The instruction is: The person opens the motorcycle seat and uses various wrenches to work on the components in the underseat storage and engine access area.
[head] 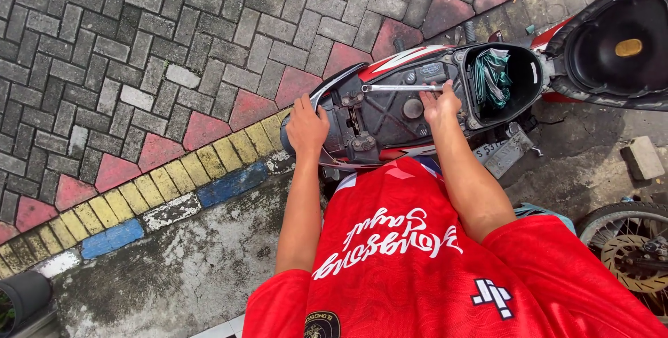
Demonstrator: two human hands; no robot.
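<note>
The right hand (440,103) gripped one end of a silver spanner (400,88), which lay across the motorcycle's (390,112) opened rear frame; its fingertips were hard to make out. The left hand (307,126) clasped the tail end of the bodywork, palm hidden. Beyond the right hand, the open storage bin (532,74) held a green cloth (491,77), and the raised seat (612,46) was cut off by the edge. A wheel (630,251) showed partly near the right elbow.
</note>
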